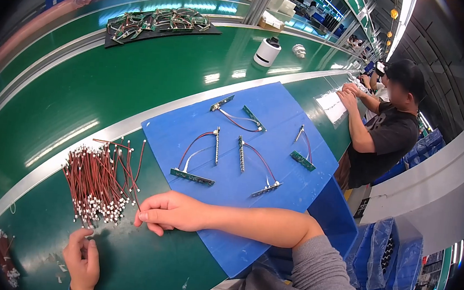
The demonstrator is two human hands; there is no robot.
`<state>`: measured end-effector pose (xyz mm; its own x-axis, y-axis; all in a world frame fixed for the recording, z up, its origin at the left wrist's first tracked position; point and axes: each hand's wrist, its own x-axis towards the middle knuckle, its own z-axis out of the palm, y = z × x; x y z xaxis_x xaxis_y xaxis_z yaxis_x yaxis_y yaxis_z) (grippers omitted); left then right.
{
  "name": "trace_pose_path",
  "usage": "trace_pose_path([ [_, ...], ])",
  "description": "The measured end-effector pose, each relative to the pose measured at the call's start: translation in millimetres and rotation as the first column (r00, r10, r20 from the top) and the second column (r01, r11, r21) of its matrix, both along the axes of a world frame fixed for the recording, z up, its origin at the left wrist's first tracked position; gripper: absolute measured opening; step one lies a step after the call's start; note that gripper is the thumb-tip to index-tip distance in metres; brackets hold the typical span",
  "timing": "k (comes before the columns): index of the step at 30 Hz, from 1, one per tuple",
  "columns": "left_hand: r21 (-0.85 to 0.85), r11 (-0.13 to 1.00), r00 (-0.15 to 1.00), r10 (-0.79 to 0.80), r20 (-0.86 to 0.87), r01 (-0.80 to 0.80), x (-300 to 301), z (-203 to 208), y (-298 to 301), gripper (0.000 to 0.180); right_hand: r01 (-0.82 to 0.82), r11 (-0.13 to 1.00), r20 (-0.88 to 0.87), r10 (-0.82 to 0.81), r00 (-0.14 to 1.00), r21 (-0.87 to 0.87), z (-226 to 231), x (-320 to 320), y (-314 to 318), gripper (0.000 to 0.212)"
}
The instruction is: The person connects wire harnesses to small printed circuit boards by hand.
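A pile of red-and-black wire cables with white connectors (pixel 94 180) lies on the green bench at the left. Reaching across the blue sheet, my right hand (pixel 169 213) is closed, with thumb and fingers pinching one thin wire cable (pixel 137 200) at the pile's right edge. Just below the pile, my left hand (pixel 82 261) has its fingers loosely curled and apart, and I see nothing in them. Several green circuit boards joined in pairs by wires, such as this board (pixel 192 177), rest on the blue sheet (pixel 225 199).
Beyond a metal rail is a green conveyor belt (pixel 156 73) carrying a black tray (pixel 197 31) of wired boards and a white cylindrical device (pixel 267 53). A co-worker (pixel 388 130) works at the right. Blue bins (pixel 387 255) stand at the lower right.
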<state>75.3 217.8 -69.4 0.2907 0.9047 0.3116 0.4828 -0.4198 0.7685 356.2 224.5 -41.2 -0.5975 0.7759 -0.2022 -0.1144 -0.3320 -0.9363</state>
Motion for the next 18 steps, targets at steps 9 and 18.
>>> trace_pose_path([
  [9, -0.017, 1.0, 1.0, 0.001, 0.005, -0.001, 0.8, -0.8, 1.2, 0.019, -0.001, 1.0, 0.014, 0.001, 1.0, -0.023, -2.7, 0.0, 2.0, 0.022],
  [18, -0.005, 1.0, 1.0, -0.011, 0.001, 0.011, 0.4, -3.1, 2.0, 0.019, -0.021, 0.999, 0.026, 0.02, 0.999, 0.047, -7.8, -0.7, 2.2, 0.023],
])
